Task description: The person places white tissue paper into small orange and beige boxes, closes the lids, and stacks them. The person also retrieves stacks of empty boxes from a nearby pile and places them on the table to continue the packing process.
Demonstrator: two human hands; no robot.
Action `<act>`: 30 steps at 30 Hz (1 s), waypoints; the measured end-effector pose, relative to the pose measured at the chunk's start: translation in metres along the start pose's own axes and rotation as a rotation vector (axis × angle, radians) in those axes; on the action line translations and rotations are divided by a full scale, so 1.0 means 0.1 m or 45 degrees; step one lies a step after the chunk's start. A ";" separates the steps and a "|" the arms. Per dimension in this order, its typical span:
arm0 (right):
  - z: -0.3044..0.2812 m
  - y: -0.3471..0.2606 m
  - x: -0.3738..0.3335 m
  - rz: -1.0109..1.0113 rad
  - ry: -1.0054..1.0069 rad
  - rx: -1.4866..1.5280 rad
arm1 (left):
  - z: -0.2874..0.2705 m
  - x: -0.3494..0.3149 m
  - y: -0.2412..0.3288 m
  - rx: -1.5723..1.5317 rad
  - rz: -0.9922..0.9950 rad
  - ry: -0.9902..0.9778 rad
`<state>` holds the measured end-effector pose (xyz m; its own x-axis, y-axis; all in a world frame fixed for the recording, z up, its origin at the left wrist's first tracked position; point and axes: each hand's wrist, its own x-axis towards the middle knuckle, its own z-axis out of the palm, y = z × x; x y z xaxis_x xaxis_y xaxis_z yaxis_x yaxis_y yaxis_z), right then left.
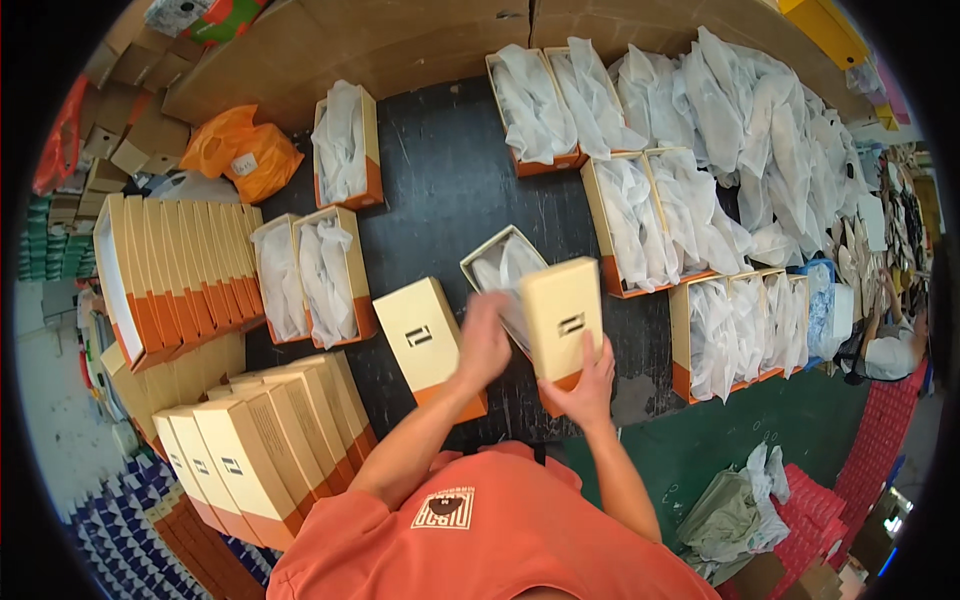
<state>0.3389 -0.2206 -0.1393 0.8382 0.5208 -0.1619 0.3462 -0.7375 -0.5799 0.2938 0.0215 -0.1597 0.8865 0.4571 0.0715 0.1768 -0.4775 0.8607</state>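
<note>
Dark counter (450, 170) fills the middle of the view, ringed by shoe boxes. At one to three o'clock lies the biggest mass, a heap of white tissue paper (760, 120) spilling over open cream-and-orange boxes (735, 335). At nine o'clock a row of upright boxes (180, 280) stands on edge, and at seven to eight o'clock closed cream boxes (265, 440) are stacked in a slanted pile. At eleven o'clock sits an orange plastic bag (245, 150), with a single open box of tissue (345, 145) just beside it. Two more open boxes (310, 275) lie side by side left of centre.

Near the centre a closed cream box (432, 345) rests on the counter. Just right of it, an open box with tissue (500, 270) lies tilted, partly covered by a cream lid (562, 315) held above it. Right hand (585, 385) grips the lid's near end at five o'clock from centre, fingers wrapped around its edge. Left hand (485, 340) is blurred against the lid's left side; whether its fingers are clamped or spread cannot be told.
</note>
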 end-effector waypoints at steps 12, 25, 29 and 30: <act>0.34 -0.56 0.59 -0.095 -0.137 -0.347 | 0.04 1.10 -0.23 0.617 -0.607 -0.249; 0.66 -1.33 0.36 -0.132 -0.503 -0.391 | -3.59 1.16 0.52 1.135 0.382 0.814; 0.62 -1.02 0.11 -0.074 -0.143 0.029 | -5.63 0.33 0.92 1.350 -0.254 0.304; 0.60 -0.94 0.09 -0.131 -0.120 0.128 | -5.92 0.02 0.92 1.427 -0.589 0.054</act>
<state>0.2889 -0.1204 -0.1342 0.7553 0.6332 -0.1690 0.3805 -0.6336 -0.6736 0.0588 0.4229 0.2181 0.6305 0.7706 -0.0924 0.7637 -0.6373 -0.1031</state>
